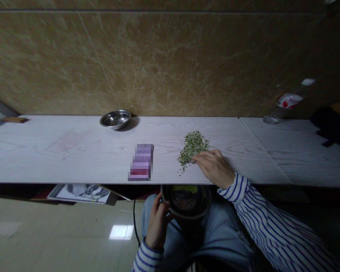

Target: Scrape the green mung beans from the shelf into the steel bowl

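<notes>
Beyond and left of the loose green pile (pixel 195 143) sits a shiny, round metal bowl (pixel 115 120). Nearer than the pile, the grip of the left hand (pixel 158 215) is clamped on a round basin (pixel 187 206); green grains (pixel 185 188) already lie inside. Many remain piled on the wood-grained table (pixel 73 162). At the pile's near right edge, the right hand (pixel 214 166) has its fingertips together; whether on grains, I cannot tell.

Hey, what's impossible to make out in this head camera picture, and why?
All in the head view:
Purple item: details lost to pixelation.
Right hand: whether it pinches any green bits, which are too small to tell.
Bowl at the left hand: far side hidden by the table.
Dark item, far right: cut off by the picture's edge.
</notes>
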Motion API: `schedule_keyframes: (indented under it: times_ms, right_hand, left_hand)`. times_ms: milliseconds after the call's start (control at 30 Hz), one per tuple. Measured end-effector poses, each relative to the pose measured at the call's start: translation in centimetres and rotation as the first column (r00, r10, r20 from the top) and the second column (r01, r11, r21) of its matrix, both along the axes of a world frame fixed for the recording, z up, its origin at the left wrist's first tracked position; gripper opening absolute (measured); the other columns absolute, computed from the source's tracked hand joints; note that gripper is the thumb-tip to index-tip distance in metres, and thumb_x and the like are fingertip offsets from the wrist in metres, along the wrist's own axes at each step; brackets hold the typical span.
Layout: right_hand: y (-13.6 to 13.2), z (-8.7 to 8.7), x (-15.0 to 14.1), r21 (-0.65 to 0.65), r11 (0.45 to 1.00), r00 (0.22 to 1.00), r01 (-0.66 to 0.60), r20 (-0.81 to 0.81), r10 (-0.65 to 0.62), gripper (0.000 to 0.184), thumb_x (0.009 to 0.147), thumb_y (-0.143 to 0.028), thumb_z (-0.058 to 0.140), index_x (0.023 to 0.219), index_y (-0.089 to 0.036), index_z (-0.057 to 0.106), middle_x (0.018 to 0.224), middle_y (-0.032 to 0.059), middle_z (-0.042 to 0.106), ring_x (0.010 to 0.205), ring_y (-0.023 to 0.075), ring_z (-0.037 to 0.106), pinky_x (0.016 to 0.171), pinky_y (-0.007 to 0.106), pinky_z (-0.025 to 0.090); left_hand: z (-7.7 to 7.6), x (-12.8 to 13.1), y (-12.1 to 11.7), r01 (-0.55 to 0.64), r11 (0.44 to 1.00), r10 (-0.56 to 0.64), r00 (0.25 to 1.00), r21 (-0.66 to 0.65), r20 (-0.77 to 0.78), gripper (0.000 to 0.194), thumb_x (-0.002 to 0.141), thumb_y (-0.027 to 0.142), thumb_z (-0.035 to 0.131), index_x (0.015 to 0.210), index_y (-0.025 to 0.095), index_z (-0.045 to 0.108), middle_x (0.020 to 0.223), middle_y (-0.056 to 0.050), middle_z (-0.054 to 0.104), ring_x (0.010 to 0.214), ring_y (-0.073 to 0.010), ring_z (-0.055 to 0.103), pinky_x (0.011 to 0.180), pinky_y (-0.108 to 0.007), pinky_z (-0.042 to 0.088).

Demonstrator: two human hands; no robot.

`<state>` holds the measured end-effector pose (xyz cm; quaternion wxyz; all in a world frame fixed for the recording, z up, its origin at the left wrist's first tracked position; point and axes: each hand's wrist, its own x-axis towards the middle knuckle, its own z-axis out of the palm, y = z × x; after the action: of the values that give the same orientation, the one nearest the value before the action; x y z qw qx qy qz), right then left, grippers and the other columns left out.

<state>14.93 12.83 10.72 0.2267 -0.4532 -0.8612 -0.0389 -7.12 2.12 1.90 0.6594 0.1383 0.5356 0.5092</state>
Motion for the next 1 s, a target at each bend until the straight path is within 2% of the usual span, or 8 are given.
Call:
schedule_keyframes:
  times_ms: [100,333,500,667,833,1000]
  right_hand:
    - [-0.1,-0.1,-0.7,0.001,0.997,0.996,0.077,0.043,-0.077,0.024,0.095,-0.011,0.051,0.11,-0.02,0.067,0.094,0.006,0.076,0.096,0.019,0.064,0.085,0.035,0.031]
    - [-1.1,0.0,-2.4,-0.033,0.998,0.986,0.062,0.156,-0.056,0.022,0.095,-0.01,0.05,0.106,-0.018,0.067,0.095,0.0066,0.076,0.094,0.0202,0.061,0.082,0.036,0.029]
    - [-2.2,0.0,-2.1,-0.011,1.0,0.994,0.009,0.107,-0.008,0.022,0.095,-0.012,0.052,0.109,-0.019,0.067,0.095,0.0054,0.076,0.095,0.02,0.062,0.081,0.035,0.03]
    - [-2.6,-0.5,-1.4,0.019,0.998,0.998,0.054,0.027,-0.054,0.024,0.095,-0.01,0.05,0.11,-0.018,0.067,0.09,0.0056,0.076,0.092,0.0186,0.063,0.081,0.034,0.032]
    - [-3.0,-0.8,-1.8,0.012,0.999,0.997,0.05,0.052,-0.051,0.022,0.095,-0.012,0.052,0.109,-0.018,0.067,0.091,0.0058,0.075,0.091,0.0196,0.063,0.081,0.034,0.032]
    - [-3.6,-0.5,-2.3,-0.003,0.999,0.999,0.04,0.037,-0.039,0.022,0.095,-0.011,0.051,0.108,-0.019,0.067,0.092,0.0062,0.076,0.092,0.0195,0.063,0.081,0.034,0.033]
  left_hand:
    - [0.1,0.0,-0.1,-0.006,1.0,0.006,1.0,-0.012,0.003,0.056,0.064,0.035,0.073,0.117,0.021,0.059,0.088,-0.002,0.067,0.082,-0.0212,0.067,0.068,-0.031,0.051]
    - [0.4,0.1,-0.2,0.002,1.0,-0.002,1.0,-0.009,-0.002,0.051,0.065,0.034,0.071,0.114,0.022,0.059,0.086,-0.001,0.066,0.073,-0.0175,0.065,0.065,-0.03,0.051]
    - [0.4,0.1,-0.2,0.017,1.0,-0.017,1.0,0.006,0.0,0.046,0.067,0.036,0.071,0.111,0.025,0.06,0.086,-0.001,0.065,0.076,-0.019,0.066,0.065,-0.03,0.051]
    - [-0.3,0.0,-0.2,0.029,0.999,-0.029,0.999,0.023,0.012,0.046,0.07,0.035,0.07,0.114,0.026,0.06,0.092,-0.003,0.067,0.078,-0.0205,0.065,0.067,-0.032,0.051]
    - [-0.6,0.0,-0.2,0.028,0.999,-0.028,1.0,0.026,0.008,0.044,0.073,0.034,0.068,0.115,0.027,0.06,0.093,-0.003,0.066,0.079,-0.0204,0.064,0.069,-0.034,0.052]
    - [-0.1,0.1,-0.1,0.026,0.999,-0.026,1.0,0.02,0.008,0.046,0.071,0.036,0.067,0.115,0.027,0.06,0.092,-0.003,0.066,0.078,-0.0203,0.063,0.068,-0.034,0.052]
